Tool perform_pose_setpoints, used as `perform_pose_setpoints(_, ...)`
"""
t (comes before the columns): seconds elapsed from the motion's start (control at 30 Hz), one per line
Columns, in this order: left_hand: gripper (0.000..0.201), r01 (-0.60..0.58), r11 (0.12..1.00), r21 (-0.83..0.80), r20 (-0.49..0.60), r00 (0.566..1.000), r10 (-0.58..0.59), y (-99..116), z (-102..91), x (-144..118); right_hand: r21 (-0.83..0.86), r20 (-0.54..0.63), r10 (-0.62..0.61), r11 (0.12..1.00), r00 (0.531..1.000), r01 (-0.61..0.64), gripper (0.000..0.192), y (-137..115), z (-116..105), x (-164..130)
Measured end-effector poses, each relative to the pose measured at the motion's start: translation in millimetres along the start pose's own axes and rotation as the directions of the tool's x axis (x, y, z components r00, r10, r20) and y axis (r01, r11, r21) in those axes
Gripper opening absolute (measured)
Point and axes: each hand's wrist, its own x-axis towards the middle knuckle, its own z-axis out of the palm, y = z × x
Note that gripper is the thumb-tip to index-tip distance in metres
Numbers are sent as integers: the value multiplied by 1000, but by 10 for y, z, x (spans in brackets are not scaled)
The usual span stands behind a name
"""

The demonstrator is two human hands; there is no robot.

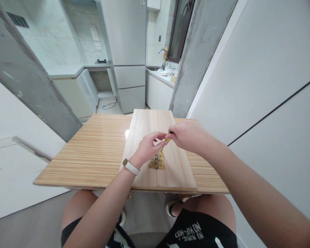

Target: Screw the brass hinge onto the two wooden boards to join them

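Observation:
My right hand (184,136) is closed around the black and yellow handle of a screwdriver (167,139), which slants down toward a brass hinge (156,161). My left hand (151,146), with a watch (130,166) on its wrist, has its thumb and fingers curled about the lower end of the same handle. The hinge lies flat across the seam between two pale wooden boards (141,120), its knuckle along the seam. Several holes or screws show in its leaves. My left hand hides part of the hinge, and where the screwdriver's tip rests is hard to make out.
The boards lie on a striped wooden table (93,148), with my knees below its near edge. A white wall panel (260,69) stands close on the right. Beyond the table are a refrigerator (130,38), a counter (64,71) and a sink with a faucet (163,57).

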Motion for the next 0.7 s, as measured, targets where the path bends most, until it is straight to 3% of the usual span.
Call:
perform_pose_setpoints(0.3,10,6,1000,8,-18,1000,-6,90,35,-24,-79,23,94,993,995,-92,57,-142,-85,53)
perform_pose_setpoints(0.7,12,-23,999,37,-170,985,29,83,177,-38,-75,18,281,957,959,-279,55,-294,-64,37)
